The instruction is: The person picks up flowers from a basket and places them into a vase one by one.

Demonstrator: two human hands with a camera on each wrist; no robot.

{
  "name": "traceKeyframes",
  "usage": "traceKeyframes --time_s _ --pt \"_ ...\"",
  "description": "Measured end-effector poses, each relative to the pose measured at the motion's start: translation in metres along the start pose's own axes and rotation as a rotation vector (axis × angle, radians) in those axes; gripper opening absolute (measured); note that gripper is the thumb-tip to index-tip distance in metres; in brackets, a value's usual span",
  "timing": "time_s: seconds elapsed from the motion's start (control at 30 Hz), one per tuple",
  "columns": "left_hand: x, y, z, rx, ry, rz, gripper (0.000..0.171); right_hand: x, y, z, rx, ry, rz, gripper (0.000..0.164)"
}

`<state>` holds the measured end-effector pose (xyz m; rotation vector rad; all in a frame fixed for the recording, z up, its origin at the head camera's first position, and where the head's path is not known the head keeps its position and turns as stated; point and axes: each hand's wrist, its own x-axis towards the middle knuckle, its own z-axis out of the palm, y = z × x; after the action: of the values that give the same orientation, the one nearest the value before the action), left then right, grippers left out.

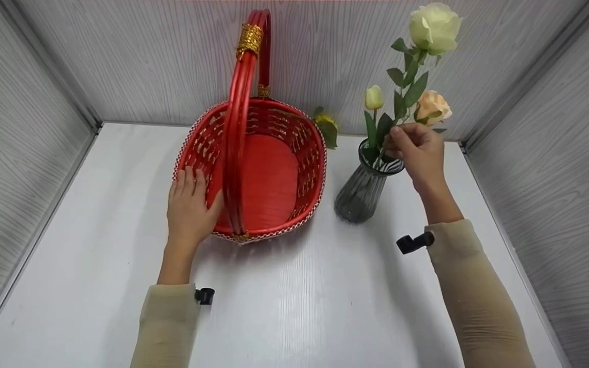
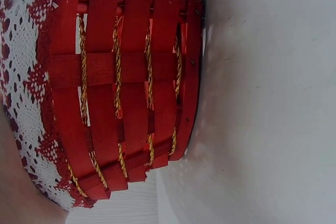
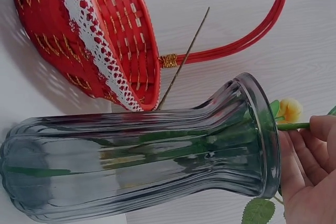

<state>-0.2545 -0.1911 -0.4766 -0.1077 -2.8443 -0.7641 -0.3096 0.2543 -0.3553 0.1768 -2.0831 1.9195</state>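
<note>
At the vase mouth my right hand point(image 1: 425, 153) pinches the green stem point(image 3: 294, 126) of a tall white rose point(image 1: 435, 28) between thumb and fingers. The ribbed grey glass vase point(image 1: 358, 197) stands upright on the table, and stems show through its glass. A pale yellow tulip point(image 1: 374, 97) and a peach rose point(image 1: 432, 107) rise beside the white one. My left hand point(image 1: 190, 212) rests on the left rim of a red woven basket point(image 1: 269, 189), fingers fairly straight and thumb near the handle point(image 1: 235, 128). White lace point(image 2: 31, 93) trims the basket's outside.
Behind the basket's right rim a yellow flower point(image 1: 326, 121) with leaves shows, partly hidden. A thin brown stem point(image 3: 184, 59) sticks out by the basket rim. Grey wood-grain panels point(image 1: 335, 56) enclose the white table point(image 1: 294, 312) at the back and both sides.
</note>
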Motion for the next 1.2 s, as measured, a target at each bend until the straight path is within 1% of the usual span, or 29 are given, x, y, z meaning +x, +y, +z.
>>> traceKeyframes --time_s 0.13,0.5,0.77,1.0,1.2 --pt "0.001 0.000 0.000 0.005 -0.001 0.001 0.078 -0.002 -0.001 -0.002 -0.049 -0.022 0.019 0.024" --pt "0.001 -0.001 0.003 0.007 0.007 0.000 0.078 0.001 -0.003 -0.009 -0.202 -0.074 0.135 0.026" --pt "0.002 -0.001 0.002 0.010 0.003 0.001 0.078 -0.002 -0.009 -0.013 -0.286 -0.099 0.176 0.029" --pt "0.001 -0.001 0.003 -0.002 -0.001 0.000 0.078 -0.007 -0.011 -0.017 -0.266 -0.070 0.197 0.031" --pt "0.001 -0.001 0.001 -0.003 -0.002 0.003 0.079 -0.016 -0.013 -0.017 -0.236 -0.050 0.166 0.027"
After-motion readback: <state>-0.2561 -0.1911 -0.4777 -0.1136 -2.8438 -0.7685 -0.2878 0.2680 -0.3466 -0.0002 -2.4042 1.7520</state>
